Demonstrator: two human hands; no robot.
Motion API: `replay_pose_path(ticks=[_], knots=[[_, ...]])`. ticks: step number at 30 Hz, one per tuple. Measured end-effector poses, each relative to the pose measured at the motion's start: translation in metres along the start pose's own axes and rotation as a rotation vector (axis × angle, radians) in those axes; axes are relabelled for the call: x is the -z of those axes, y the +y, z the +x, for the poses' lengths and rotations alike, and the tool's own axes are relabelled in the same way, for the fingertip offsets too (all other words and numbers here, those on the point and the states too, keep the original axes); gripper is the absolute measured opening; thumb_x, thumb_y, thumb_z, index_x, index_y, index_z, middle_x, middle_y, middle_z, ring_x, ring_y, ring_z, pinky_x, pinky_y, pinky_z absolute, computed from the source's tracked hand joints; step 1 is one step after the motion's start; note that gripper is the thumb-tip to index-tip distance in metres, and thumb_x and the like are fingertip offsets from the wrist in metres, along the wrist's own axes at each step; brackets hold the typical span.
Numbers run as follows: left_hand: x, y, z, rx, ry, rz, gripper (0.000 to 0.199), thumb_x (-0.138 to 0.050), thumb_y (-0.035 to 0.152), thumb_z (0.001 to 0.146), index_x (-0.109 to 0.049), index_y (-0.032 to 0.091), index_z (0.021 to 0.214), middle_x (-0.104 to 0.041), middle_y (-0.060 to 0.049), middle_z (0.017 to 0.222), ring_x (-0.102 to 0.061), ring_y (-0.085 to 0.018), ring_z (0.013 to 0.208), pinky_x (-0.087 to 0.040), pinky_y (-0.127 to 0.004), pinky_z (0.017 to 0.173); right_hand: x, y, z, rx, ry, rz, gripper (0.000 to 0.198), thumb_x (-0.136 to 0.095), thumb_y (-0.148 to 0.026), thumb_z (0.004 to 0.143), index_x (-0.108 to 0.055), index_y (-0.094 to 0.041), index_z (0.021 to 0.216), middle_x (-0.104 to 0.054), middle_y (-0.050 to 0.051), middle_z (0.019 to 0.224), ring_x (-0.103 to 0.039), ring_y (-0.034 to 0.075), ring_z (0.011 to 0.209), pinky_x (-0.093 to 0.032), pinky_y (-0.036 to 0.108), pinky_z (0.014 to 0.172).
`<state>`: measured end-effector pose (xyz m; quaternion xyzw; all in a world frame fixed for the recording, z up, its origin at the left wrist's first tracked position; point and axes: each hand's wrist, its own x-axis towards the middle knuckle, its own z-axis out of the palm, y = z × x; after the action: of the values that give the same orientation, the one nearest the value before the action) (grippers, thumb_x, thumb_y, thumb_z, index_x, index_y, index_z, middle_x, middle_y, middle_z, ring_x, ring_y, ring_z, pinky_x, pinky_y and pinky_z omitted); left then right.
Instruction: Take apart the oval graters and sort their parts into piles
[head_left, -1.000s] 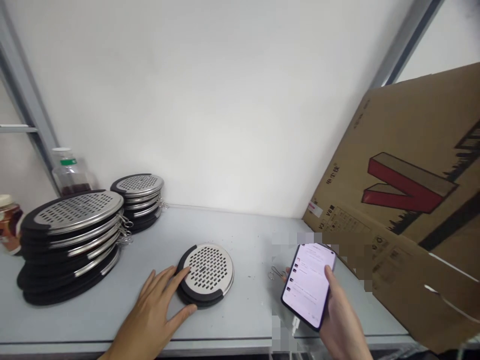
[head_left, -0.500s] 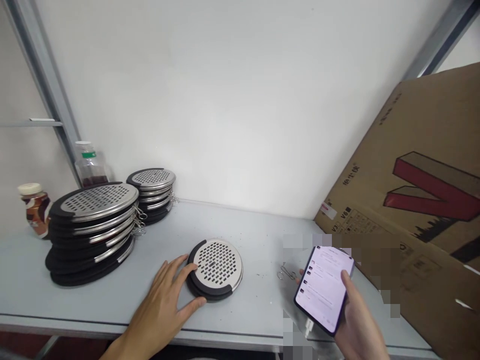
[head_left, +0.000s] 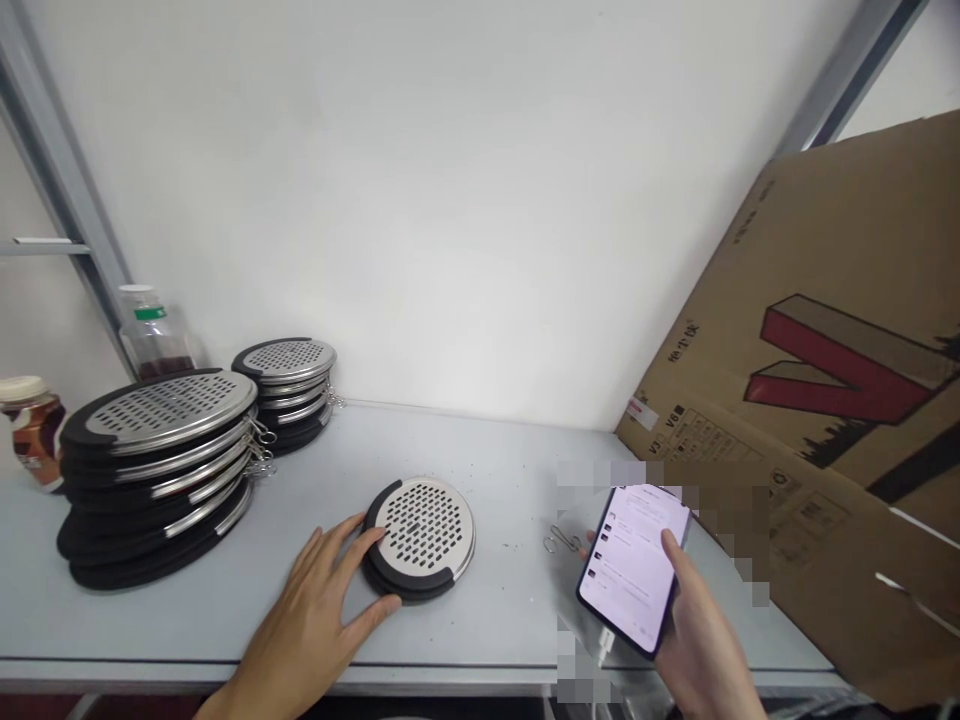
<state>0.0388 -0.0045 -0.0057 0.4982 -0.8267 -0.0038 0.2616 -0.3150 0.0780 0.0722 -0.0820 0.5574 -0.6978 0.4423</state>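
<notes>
A round perforated metal disc with a black rim (head_left: 425, 524) lies flat on the grey tabletop, over a black base. My left hand (head_left: 319, 590) is at its left edge, fingers spread; the fingertips touch the black rim and the thumb is by its front. My right hand (head_left: 701, 625) holds a smartphone (head_left: 636, 565) with a lit screen, thumb over its right side. A white charging cable (head_left: 604, 645) is plugged into the phone's lower end. Just left of the phone, a bent wire clip (head_left: 562, 540) lies on the table, partly hidden by fingers.
A tall stack of similar perforated discs (head_left: 161, 470) stands at left, with a smaller stack (head_left: 286, 385) behind it. Two jars, a brown-labelled jar (head_left: 34, 430) and a clear bottle (head_left: 154, 335), stand beside them. A large cardboard box (head_left: 825, 400) leans at right; pixelated blocks cover parts around the phone.
The whole view has shifted slightly, so the scene sits further left. Both hands keep the same positions relative to the disc and the phone.
</notes>
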Motion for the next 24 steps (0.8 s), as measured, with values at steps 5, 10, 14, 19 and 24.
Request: replay_pose_path(ticks=[5,10,14,19,24], knots=[[-0.001,-0.001,0.000,-0.006,0.001,0.005,0.062,-0.058,0.056,0.085,-0.045,0.033,0.140,-0.046,-0.008,0.145,-0.047,-0.035,0.130,-0.043,-0.056,0.105,0.000,0.000,0.000,-0.003,-0.002,-0.001,0.063,-0.063,-0.048,0.082,-0.053,-0.015,0.134,-0.076,0.014,0.096,-0.073,0.032,0.086,-0.058,0.049,0.080],[-0.001,-0.001,0.000,0.022,-0.021,-0.019,0.060,-0.057,0.056,0.085,-0.045,0.035,0.140,-0.045,-0.005,0.146,-0.045,-0.035,0.132,-0.042,-0.057,0.106,0.000,-0.002,0.004,0.005,0.004,-0.008,0.062,-0.063,-0.046,0.082,-0.053,-0.014,0.133,-0.077,0.014,0.092,-0.074,0.033,0.082,-0.059,0.048,0.074],[-0.002,-0.002,0.000,0.024,-0.025,-0.026,0.061,-0.057,0.056,0.085,-0.044,0.036,0.141,-0.044,-0.005,0.147,-0.044,-0.035,0.133,-0.043,-0.057,0.105,0.013,-0.009,0.022,-0.018,-0.072,-0.051,0.058,-0.062,-0.046,0.083,-0.054,-0.013,0.129,-0.077,0.014,0.091,-0.074,0.033,0.078,-0.059,0.048,0.071],[-0.001,-0.001,0.001,-0.012,-0.017,-0.019,0.061,-0.056,0.055,0.086,-0.043,0.034,0.142,-0.044,-0.007,0.147,-0.045,-0.033,0.132,-0.040,-0.056,0.108,0.037,-0.022,0.059,-0.035,-0.122,-0.232,0.040,-0.069,-0.042,0.079,-0.065,-0.014,0.107,-0.074,0.007,0.075,-0.069,0.024,0.059,-0.054,0.033,0.054],[-0.001,0.000,0.002,-0.037,0.022,-0.010,0.058,-0.058,0.055,0.085,-0.047,0.033,0.138,-0.048,-0.006,0.143,-0.049,-0.032,0.129,-0.038,-0.056,0.110,0.049,-0.040,0.089,0.028,-0.024,-0.473,0.037,-0.075,-0.039,0.072,-0.071,-0.013,0.098,-0.075,0.010,0.076,-0.068,0.023,0.060,-0.051,0.031,0.055]])
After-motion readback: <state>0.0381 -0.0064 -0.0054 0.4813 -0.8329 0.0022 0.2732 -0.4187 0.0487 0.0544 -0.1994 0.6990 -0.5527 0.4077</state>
